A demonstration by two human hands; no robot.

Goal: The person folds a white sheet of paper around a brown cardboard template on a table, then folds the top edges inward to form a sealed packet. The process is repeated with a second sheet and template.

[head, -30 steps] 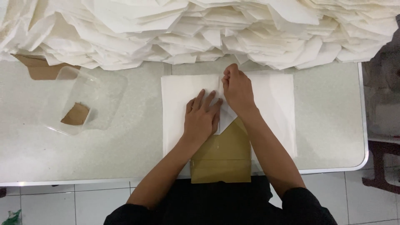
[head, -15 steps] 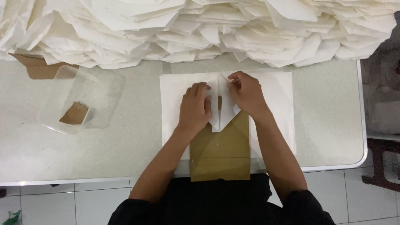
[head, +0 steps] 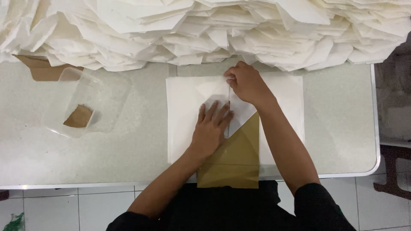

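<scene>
Head view: white paper sheet (head: 188,98) mid-table over brown card (head: 233,164), flaps folded to a centre seam. Left hand (head: 212,126) flat, fingers spread, pinning the fold; right hand (head: 246,83) fingers curled, pressing seam top, likely creasing. Beyond: paper stack (head: 205,30), clear plastic tub (head: 87,102).

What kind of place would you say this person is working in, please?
Probably a small packaging or paper-folding workshop: a big heap of folded white paper pieces fills the back of the table, both hands fold a white sheet around a tan board, and the floor is tiled.
</scene>
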